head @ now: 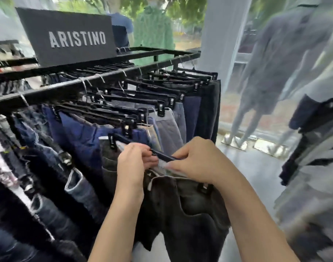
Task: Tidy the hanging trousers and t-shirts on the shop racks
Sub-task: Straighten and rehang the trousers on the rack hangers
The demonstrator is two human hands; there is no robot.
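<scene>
Trousers of dark grey (190, 208) hang low in front of the person, clipped to a black hanger (163, 155). They are near the rack (82, 87) but lower than the other trousers (167, 129) in the row. The left hand (135, 163) has its fingers curled round the hanger bar. The right hand (196, 159) grips the bar too, with its thumb on the top edge of the dark grey trousers.

Many things could go wrong from here. One clip (205, 187) bites the cloth on the right side, and the top edge sags between the clips. If a hand tugs too hard, the cloth could slip out of a clip, and the trousers could drop to the floor (256, 167). The hook of the hanger cannot be seen, so it is hard to tell if it sits on the rack. If it does not, and both hands let go, the whole thing falls. The row is packed tight as well, so a push could knock the next hangers crooked.
</scene>
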